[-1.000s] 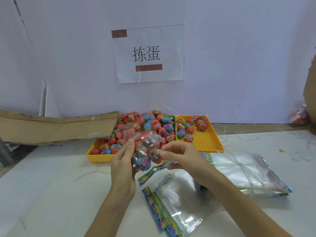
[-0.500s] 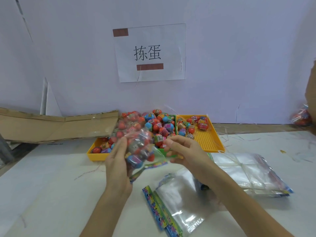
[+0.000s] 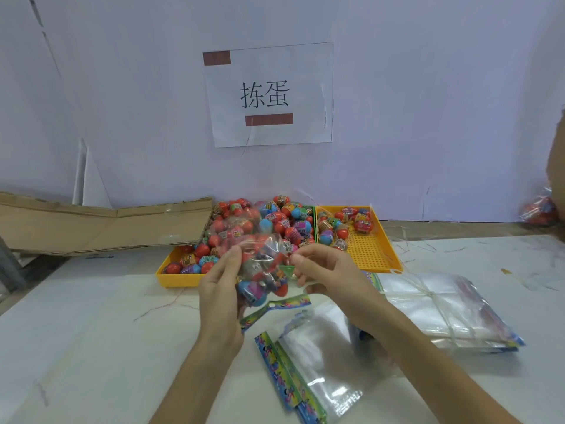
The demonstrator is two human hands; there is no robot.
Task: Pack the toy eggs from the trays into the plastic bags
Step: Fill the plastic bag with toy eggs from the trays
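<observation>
White table (image 3: 91, 347), pale wall behind; bare surface lies to your left. Wall sign (image 3: 269, 94) reads "拣蛋". Your left hand (image 3: 218, 289) grips the filled plastic bag (image 3: 263, 270) of toy eggs, raised before the yellow trays (image 3: 376, 255); your right hand (image 3: 331, 276) pinches its edge. Empty bags (image 3: 321, 365) lie below your wrists; a tied stack (image 3: 437, 310) sits right. Cardboard (image 3: 101, 224) leans far left.
</observation>
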